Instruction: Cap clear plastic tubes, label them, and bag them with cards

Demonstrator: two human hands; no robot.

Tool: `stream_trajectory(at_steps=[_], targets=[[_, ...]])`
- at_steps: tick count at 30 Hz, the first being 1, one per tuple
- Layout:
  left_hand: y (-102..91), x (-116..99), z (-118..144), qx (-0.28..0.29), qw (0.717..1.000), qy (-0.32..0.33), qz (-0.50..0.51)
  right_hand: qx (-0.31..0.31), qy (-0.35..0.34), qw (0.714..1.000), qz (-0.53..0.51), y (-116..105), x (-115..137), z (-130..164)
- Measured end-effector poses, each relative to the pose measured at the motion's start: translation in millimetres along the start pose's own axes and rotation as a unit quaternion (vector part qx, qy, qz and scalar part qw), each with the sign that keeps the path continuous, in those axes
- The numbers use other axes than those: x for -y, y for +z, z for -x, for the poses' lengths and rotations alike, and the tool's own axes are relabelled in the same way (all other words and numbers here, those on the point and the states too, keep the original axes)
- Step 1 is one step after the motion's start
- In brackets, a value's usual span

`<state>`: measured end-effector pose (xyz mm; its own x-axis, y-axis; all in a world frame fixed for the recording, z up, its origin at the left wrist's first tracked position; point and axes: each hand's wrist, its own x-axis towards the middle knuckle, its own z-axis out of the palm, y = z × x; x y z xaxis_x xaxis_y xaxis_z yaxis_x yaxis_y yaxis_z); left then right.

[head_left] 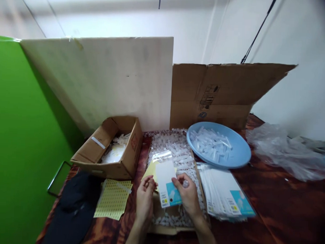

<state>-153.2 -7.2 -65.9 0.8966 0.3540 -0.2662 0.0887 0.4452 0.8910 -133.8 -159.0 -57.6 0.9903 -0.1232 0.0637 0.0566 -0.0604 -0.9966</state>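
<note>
My right hand (pixel 188 194) pinches a white packaging card with a blue corner (pixel 167 186), held over a shallow tray of small white parts (pixel 174 147); a small clear piece sits at its fingertips. My left hand (pixel 145 196) is beside the card's left edge, its fingers curled and pinched together; whether it grips something tiny I cannot tell. A clear plastic sleeve (pixel 162 156) lies just beyond the card.
A stack of matching cards (pixel 226 195) lies to the right, a blue basin of white parts (pixel 220 145) behind it. An open cardboard box (pixel 110 148), a yellow sticker sheet (pixel 113 198) and a dark cloth (pixel 74 208) lie left. Crumpled plastic (pixel 286 151) lies at the right. Boards stand behind.
</note>
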Motion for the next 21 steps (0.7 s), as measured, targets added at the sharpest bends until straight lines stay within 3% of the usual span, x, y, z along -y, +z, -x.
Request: stream_trajectory(at_steps=[3, 6, 10, 15, 21], targets=[[-4.7, -1.8, 6.2, 0.049, 0.998, -0.036, 0.01, 0.038, 0.009, 0.999, 0.0, 7.1, -7.1, 3.6], [-7.9, -1.4, 7.2, 0.078, 0.996, -0.029, -0.035, 0.059, 0.025, 0.996, -0.06, 4.5, -11.4, 0.8], [-14.7, -1.7, 5.2, 0.089, 0.994, -0.015, -0.064, 0.019, 0.044, 0.981, -0.187, -12.3, -12.8, -11.1], [-17.1, -12.6, 6.7, 0.156, 0.978, -0.04, -0.136, -0.022, 0.044, 0.978, -0.202, -34.7, -4.7, -21.0], [-9.8, -25.6, 12.6, 0.227, 0.953, -0.109, -0.172, -0.04, 0.106, 0.93, -0.349, -28.7, 0.8, -21.8]])
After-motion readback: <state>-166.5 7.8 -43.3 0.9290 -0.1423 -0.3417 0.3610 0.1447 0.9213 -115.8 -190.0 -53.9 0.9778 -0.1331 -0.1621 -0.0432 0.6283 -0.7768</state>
